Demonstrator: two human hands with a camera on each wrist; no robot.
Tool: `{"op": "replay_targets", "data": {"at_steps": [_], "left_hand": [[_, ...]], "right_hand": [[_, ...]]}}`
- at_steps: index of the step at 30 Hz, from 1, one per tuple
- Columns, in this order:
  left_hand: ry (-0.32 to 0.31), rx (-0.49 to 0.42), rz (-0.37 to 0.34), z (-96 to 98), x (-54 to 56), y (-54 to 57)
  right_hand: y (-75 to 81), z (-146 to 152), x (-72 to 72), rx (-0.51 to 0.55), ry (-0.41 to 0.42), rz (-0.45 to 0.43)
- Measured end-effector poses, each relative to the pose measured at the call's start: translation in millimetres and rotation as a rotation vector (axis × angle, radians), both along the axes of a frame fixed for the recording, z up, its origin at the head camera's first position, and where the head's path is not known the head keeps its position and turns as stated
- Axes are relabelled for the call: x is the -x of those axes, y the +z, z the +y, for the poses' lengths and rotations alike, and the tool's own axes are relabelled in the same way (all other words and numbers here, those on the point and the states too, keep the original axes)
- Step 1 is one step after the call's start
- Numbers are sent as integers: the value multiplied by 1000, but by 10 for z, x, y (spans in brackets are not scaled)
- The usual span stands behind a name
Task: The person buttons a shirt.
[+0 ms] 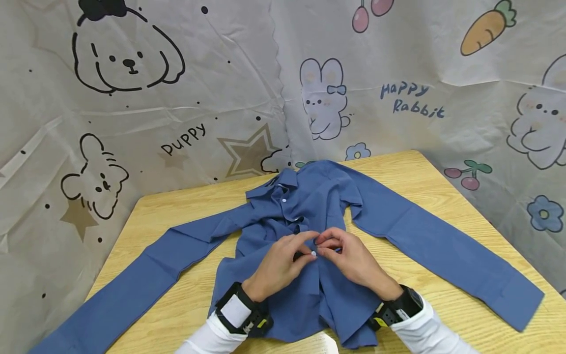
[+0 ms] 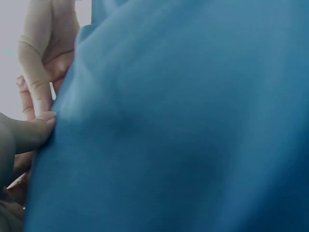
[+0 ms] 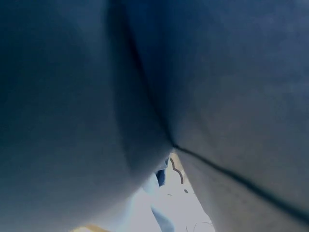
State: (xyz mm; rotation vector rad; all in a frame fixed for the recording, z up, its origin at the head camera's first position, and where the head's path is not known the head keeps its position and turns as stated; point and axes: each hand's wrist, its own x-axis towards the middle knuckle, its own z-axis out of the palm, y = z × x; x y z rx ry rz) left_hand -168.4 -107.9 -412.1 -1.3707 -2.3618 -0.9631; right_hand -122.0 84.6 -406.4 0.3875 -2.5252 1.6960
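Note:
A blue long-sleeved button-up shirt (image 1: 283,300) lies front up, its collar (image 1: 287,178) at the far end and both sleeves spread out. Over the front placket the two hands meet, fingertips almost together. The left hand (image 1: 280,263) pinches the placket between thumb and forefinger beside a small white button (image 1: 314,253). From the other side, the right hand (image 1: 351,258) pinches the placket edge, fingers curled. Higher up, another white button (image 1: 284,200) shows near the collar. Blue cloth (image 2: 169,116) fills most of the left wrist view, with fingertips at its left edge. Cloth (image 3: 63,111) hides the right hand in its wrist view.
The shirt rests on a light wood-grain table (image 1: 442,196). Behind it hangs a pale curtain (image 1: 247,59) printed with cartoon animals. The left sleeve (image 1: 146,275) runs past the near left of the view; the right sleeve (image 1: 442,246) reaches toward the right table edge.

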Motion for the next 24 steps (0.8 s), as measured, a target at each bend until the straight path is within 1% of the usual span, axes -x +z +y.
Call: {"op": "replay_targets", "data": {"at_steps": [3,6,9,11,13,15,19,21,23,24], "left_hand": [[13,2,-1,-5,-3,-26],[11,5,-14,-13,7,-46],[-8,9,-45,-22,32,-63],[-31,13,-67,-27,55,-68],[-47,27,-73,-30,78,-70],[-57,40,-54,-30,96,-71],[-50,64,50,-31,120,-83],[-42,70,82,-35,127,-95],[-41,69,53,-37,133,-109],[-45,64,17,-38,135,-114]], "right_hand": [[-23,-5,-7,-34,-9,26],[-44,-12,-14,-68,-24,56],[-61,-14,-20,-85,-34,66],[-65,-15,-24,-95,-36,67],[-77,-15,-26,-103,-36,63],[-86,-14,-30,-101,-39,58],[-104,-18,-28,-85,-53,46],[-110,-23,-28,-80,-59,40],[-120,-26,-28,-87,-60,45],[-127,-26,-30,-96,-57,50]]}}
